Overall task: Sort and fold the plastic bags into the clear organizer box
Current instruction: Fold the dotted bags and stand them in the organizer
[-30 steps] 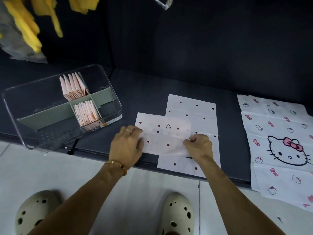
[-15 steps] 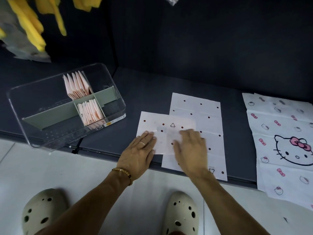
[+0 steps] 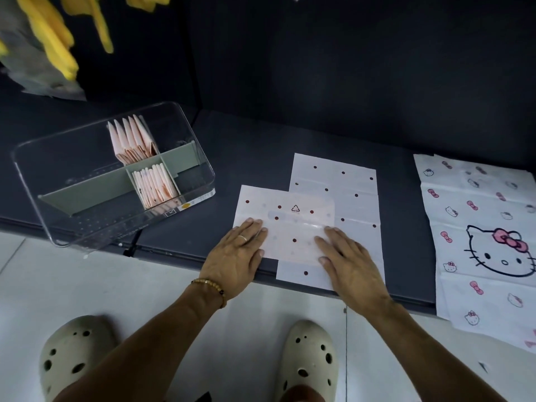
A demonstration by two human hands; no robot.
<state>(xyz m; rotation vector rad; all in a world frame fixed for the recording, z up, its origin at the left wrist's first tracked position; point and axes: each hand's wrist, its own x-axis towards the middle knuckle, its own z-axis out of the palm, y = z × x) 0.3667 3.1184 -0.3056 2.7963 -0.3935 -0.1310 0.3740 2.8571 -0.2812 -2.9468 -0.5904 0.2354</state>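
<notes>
Both hands flat, fingers spread: left hand (image 3: 236,258), right hand (image 3: 349,264) press folded dotted plastic bag (image 3: 285,224) on dark shelf (image 3: 246,158), right of clear organizer box (image 3: 200,158); box holds folded pink bags (image 3: 135,140).

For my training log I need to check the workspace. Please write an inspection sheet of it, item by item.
Surface: dark grey tabletop, its near edge above a pale tiled floor.
Job's things: clear plastic organizer box with grey-green dividers, folded pink bags standing in two compartments; folded white dotted plastic bag overlapping a second, unfolded dotted bag; white cat-print bag lying flat at the right.
Clutter: nothing seen.
Grippers: left hand and right hand press flat on the folded bag.
Cables: nothing seen.
Surroundings: dark wall; yellow cloth hanging upper left.
</notes>
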